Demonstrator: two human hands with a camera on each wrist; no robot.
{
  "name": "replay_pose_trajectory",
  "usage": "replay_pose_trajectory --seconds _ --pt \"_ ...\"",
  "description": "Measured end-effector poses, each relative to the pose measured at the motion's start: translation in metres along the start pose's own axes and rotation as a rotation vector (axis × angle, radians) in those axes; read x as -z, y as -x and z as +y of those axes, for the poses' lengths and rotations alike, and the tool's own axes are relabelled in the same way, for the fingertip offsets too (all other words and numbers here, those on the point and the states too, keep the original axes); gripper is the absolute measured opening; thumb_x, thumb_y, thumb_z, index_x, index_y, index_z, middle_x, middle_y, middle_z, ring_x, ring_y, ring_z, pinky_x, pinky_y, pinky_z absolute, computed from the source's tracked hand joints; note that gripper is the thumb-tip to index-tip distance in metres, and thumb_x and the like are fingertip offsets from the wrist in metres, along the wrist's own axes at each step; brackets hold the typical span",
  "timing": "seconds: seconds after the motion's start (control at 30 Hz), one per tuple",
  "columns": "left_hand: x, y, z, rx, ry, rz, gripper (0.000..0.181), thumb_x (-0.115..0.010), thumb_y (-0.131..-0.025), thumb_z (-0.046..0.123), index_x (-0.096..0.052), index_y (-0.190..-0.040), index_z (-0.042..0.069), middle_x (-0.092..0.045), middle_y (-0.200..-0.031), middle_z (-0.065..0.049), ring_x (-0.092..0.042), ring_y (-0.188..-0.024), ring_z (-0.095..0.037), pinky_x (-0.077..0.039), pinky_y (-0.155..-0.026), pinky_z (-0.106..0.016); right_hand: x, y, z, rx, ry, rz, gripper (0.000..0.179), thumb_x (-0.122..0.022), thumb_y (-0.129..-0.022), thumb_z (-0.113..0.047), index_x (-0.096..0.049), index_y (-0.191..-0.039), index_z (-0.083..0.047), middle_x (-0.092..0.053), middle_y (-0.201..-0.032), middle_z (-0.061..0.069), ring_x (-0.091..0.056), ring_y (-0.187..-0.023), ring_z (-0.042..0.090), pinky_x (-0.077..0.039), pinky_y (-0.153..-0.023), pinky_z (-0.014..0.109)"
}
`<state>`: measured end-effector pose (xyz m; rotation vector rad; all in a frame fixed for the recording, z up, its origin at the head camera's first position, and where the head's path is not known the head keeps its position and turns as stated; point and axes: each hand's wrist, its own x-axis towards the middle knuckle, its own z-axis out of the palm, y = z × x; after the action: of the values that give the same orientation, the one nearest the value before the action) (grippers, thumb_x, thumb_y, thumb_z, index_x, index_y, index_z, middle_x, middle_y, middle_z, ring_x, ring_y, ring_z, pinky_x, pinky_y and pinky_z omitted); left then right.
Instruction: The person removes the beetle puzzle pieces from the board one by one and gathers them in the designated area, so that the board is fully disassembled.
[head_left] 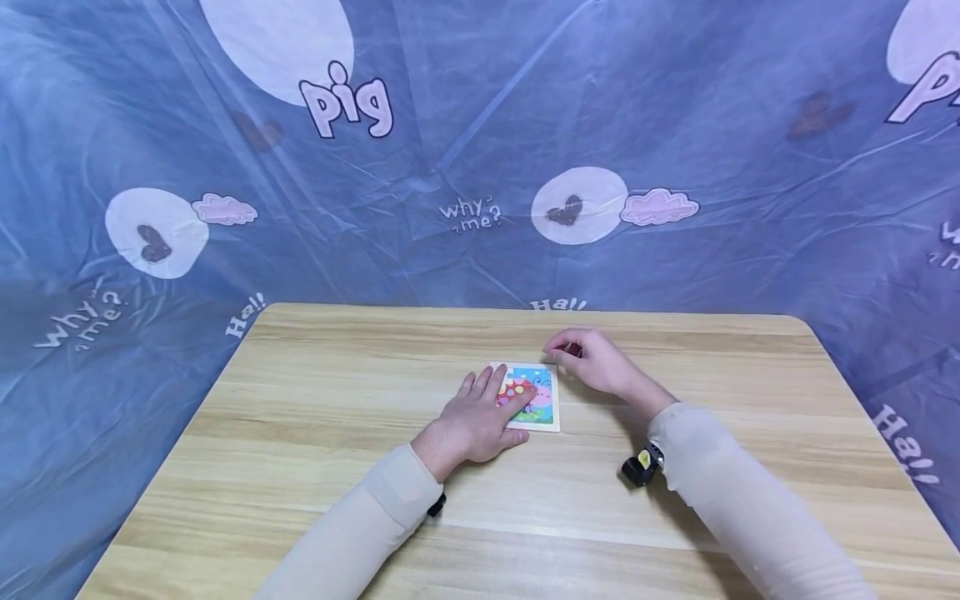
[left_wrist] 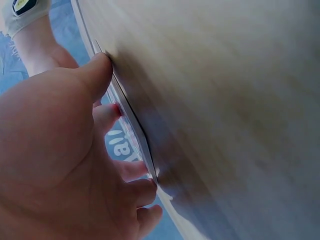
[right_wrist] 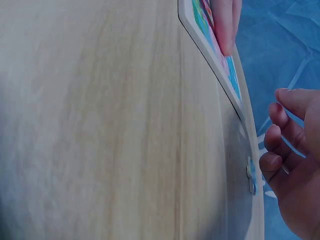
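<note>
A small square picture puzzle (head_left: 546, 410) with a pale frame and a colourful cartoon lies near the middle of the table. My left hand (head_left: 480, 423) rests across its left part with fingers spread, covering some of the picture. In the left wrist view, the thumb (left_wrist: 97, 75) lies at the edge of the puzzle. My right hand (head_left: 596, 362) hovers by the puzzle's far right corner, its fingers loosely bent. The right wrist view shows nothing between those fingers. Below them, a small loose puzzle piece (right_wrist: 251, 176) is on the table, hidden by the hand in the head view.
The wooden table (head_left: 300, 400) has rounded far corners. Behind it hangs a blue printed cloth (head_left: 435, 150). A small black device (head_left: 641, 467) is strapped at the right wrist, close above the tabletop.
</note>
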<state>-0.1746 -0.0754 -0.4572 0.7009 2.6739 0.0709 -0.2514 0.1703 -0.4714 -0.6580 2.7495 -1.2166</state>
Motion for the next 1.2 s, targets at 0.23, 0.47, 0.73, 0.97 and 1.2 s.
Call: replay_pose_trajectory --seconds 0.23,0.47,0.73,0.97,1.2 --pt "-0.001 0.000 0.002 0.004 -0.004 -0.021 0.070 -0.046 -0.111 0.060 -0.021 -0.173 0.042 -0.002 -0.184 -0.015 -0.004 -0.171 -0.035 -0.008 -0.139 -0.052 -0.003 -0.002 -0.004 0.028 -0.008 -0.019 0.019 -0.070 -0.105 -0.014 -0.079 -0.119 -0.005 -0.080 -0.114 0.013 -0.070 -0.088 0.017 -0.058 -0.085 0.034" --pt "-0.002 0.000 0.004 0.011 -0.006 -0.046 0.071 -0.043 -0.112 0.060 -0.016 -0.174 0.041 0.002 -0.184 -0.015 0.000 -0.171 -0.035 -0.006 -0.139 -0.051 -0.007 -0.003 -0.010 0.063 -0.014 -0.039 0.018 -0.069 -0.104 -0.010 -0.079 -0.118 -0.004 -0.080 -0.113 0.012 -0.072 -0.100 0.020 -0.058 -0.093 0.038" --pt "-0.001 0.001 0.007 0.015 0.009 -0.060 0.071 -0.043 -0.112 0.060 -0.016 -0.174 0.040 0.003 -0.184 -0.015 0.002 -0.171 -0.034 -0.005 -0.139 -0.050 -0.015 -0.004 -0.015 0.072 -0.028 -0.089 0.016 -0.069 -0.105 -0.013 -0.079 -0.114 -0.005 -0.079 -0.104 0.008 -0.067 -0.092 0.014 -0.056 -0.086 0.029" --pt "-0.003 0.002 0.009 0.023 0.024 -0.065 0.070 -0.043 -0.112 0.059 -0.015 -0.174 0.041 0.004 -0.184 -0.015 0.005 -0.171 -0.033 -0.007 -0.139 -0.050 -0.021 -0.010 -0.019 0.124 -0.004 -0.152 0.013 -0.070 -0.103 -0.009 -0.080 -0.110 -0.004 -0.078 -0.096 0.004 -0.063 -0.083 0.009 -0.053 -0.079 0.026" --pt "-0.005 0.003 0.010 0.027 0.041 -0.056 0.070 -0.045 -0.112 0.058 -0.020 -0.174 0.039 0.001 -0.184 -0.015 0.002 -0.171 -0.034 -0.011 -0.139 -0.051 -0.027 -0.014 -0.022 0.127 0.042 -0.215 0.009 -0.072 -0.101 -0.008 -0.080 -0.105 -0.007 -0.076 -0.091 0.000 -0.059 -0.076 0.006 -0.050 -0.074 0.026"
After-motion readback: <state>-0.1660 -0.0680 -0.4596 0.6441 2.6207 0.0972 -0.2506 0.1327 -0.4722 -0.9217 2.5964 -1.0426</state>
